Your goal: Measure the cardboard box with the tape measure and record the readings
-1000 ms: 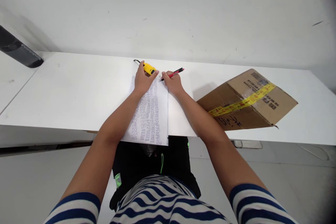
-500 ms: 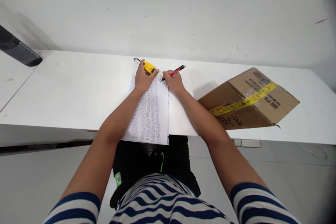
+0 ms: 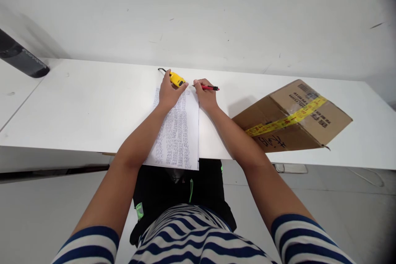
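Observation:
An open notebook (image 3: 177, 136) lies on the white table (image 3: 83, 107), its left page filled with blue handwriting and its right page blank. My left hand (image 3: 168, 90) rests on the top of the written page, with thumb and fingers round a small yellow device (image 3: 177, 79) that has a black cord. My right hand (image 3: 206, 95) sits at the top of the blank page, closed on a red and black pen (image 3: 209, 88) that lies nearly level, pointing right.
A flattened cardboard box (image 3: 293, 117) with yellow tape lies on the table to the right of my right arm. A dark cylindrical object (image 3: 21, 57) sits at the far left. A white wall rises behind the table. A black bag (image 3: 161, 194) rests in my lap.
The pen in my right hand has tipped from slanting up and right to lying almost level, and the hand has curled over it. My left hand has stayed on the yellow device.

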Available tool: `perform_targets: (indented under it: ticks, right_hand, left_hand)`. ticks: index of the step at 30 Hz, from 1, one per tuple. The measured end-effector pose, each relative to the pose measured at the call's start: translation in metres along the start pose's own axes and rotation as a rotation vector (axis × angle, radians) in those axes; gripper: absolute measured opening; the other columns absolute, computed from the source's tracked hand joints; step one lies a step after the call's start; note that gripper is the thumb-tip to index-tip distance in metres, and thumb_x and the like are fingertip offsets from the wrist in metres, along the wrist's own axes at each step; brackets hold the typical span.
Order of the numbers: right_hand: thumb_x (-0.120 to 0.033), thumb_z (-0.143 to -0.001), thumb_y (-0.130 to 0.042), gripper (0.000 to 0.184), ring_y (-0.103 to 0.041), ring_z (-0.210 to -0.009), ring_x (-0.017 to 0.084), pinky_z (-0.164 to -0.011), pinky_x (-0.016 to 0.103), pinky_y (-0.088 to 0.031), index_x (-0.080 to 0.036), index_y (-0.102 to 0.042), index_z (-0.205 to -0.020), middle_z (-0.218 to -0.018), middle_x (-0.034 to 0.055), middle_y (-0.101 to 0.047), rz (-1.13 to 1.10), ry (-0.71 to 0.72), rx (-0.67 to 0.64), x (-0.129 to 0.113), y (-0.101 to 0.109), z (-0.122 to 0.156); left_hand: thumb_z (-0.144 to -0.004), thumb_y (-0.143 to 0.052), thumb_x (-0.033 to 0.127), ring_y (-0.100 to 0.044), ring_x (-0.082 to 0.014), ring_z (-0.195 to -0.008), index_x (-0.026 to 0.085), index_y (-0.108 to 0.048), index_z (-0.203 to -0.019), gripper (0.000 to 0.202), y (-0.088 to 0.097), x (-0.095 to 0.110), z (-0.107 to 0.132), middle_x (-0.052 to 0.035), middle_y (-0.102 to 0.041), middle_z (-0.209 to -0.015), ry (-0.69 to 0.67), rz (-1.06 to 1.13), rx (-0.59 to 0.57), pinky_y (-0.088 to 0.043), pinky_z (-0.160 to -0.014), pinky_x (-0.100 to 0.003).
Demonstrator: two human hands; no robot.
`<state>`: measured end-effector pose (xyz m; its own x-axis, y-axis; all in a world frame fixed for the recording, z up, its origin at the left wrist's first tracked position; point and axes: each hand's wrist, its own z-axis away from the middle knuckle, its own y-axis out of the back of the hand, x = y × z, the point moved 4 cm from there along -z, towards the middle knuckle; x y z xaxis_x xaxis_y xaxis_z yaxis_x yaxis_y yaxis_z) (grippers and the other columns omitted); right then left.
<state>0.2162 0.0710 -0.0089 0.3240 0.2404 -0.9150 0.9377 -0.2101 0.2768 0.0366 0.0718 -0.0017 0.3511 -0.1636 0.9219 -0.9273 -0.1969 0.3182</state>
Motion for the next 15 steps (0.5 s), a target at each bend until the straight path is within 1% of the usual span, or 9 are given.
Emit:
perform_targets:
  ticks: [2, 5, 7, 9, 11, 13, 15]
  right_hand:
    - [-0.06, -0.094, -0.06, 0.037, -0.061, -0.083, 0.017, -0.082, 0.034, -0.049, -0.024, -0.064, -0.09, -0.085, 0.0005, -0.066, 0.026, 0.09, -0.005, 0.002, 0.0, 0.0]
    - [-0.061, -0.095, -0.058, 0.038, -0.063, -0.091, 0.02, -0.088, 0.038, -0.052, -0.025, -0.064, -0.102, -0.098, 0.0048, -0.069, 0.072, 0.246, -0.026, 0.005, 0.001, -0.001]
    - [-0.058, -0.096, -0.057, 0.036, -0.064, -0.092, 0.021, -0.089, 0.04, -0.053, -0.025, -0.064, -0.109, -0.102, 0.0066, -0.068, 0.112, 0.283, -0.037, 0.009, 0.001, -0.002]
    - [-0.052, -0.095, -0.058, 0.033, -0.064, -0.09, 0.021, -0.086, 0.04, -0.054, -0.025, -0.063, -0.113, -0.104, 0.0071, -0.067, 0.143, 0.263, -0.048, 0.015, 0.001, -0.005]
    - [-0.045, -0.094, -0.06, 0.029, -0.063, -0.087, 0.02, -0.081, 0.038, -0.054, -0.025, -0.064, -0.115, -0.103, 0.0064, -0.067, 0.154, 0.213, -0.06, 0.02, -0.001, -0.008]
    - [-0.04, -0.092, -0.061, 0.027, -0.063, -0.086, 0.018, -0.078, 0.035, -0.054, -0.027, -0.064, -0.116, -0.102, 0.0048, -0.066, 0.15, 0.169, -0.065, 0.023, -0.003, -0.01]
    - [-0.035, -0.09, -0.061, 0.026, -0.063, -0.086, 0.018, -0.077, 0.035, -0.053, -0.027, -0.065, -0.115, -0.1, 0.0034, -0.066, 0.14, 0.142, -0.063, 0.025, -0.005, -0.01]
  left_hand:
    - [-0.08, -0.085, 0.04, -0.052, -0.0359, -0.143, 0.032, -0.039, -0.153, 0.087, 0.0, -0.002, -0.001, -0.0137, -0.052, -0.155, -0.036, -0.013, 0.005, -0.042, -0.12, -0.053]
    - [-0.079, -0.085, 0.034, -0.042, -0.0357, -0.151, 0.033, -0.036, -0.154, 0.089, -0.002, -0.007, -0.002, -0.0113, -0.045, -0.162, -0.092, -0.034, 0.011, -0.036, -0.125, -0.054]
    - [-0.08, -0.083, 0.03, -0.037, -0.0355, -0.154, 0.034, -0.035, -0.154, 0.089, -0.003, -0.01, -0.003, -0.01, -0.042, -0.164, -0.117, -0.046, 0.009, -0.034, -0.127, -0.054]
    - [-0.08, -0.082, 0.027, -0.035, -0.0355, -0.156, 0.035, -0.034, -0.154, 0.089, -0.004, -0.012, -0.004, -0.0095, -0.041, -0.164, -0.132, -0.053, 0.007, -0.033, -0.128, -0.054]
    - [-0.079, -0.081, 0.025, -0.035, -0.0358, -0.156, 0.035, -0.034, -0.154, 0.089, -0.005, -0.014, -0.005, -0.0097, -0.041, -0.163, -0.143, -0.058, 0.005, -0.034, -0.127, -0.054]
    - [-0.079, -0.081, 0.024, -0.035, -0.036, -0.155, 0.035, -0.034, -0.154, 0.089, -0.005, -0.015, -0.005, -0.0099, -0.041, -0.163, -0.155, -0.06, -0.002, -0.035, -0.126, -0.055]
    - [-0.08, -0.081, 0.026, -0.035, -0.036, -0.155, 0.035, -0.034, -0.154, 0.089, -0.005, -0.016, -0.006, -0.0098, -0.04, -0.164, -0.17, -0.057, -0.01, -0.035, -0.126, -0.055]
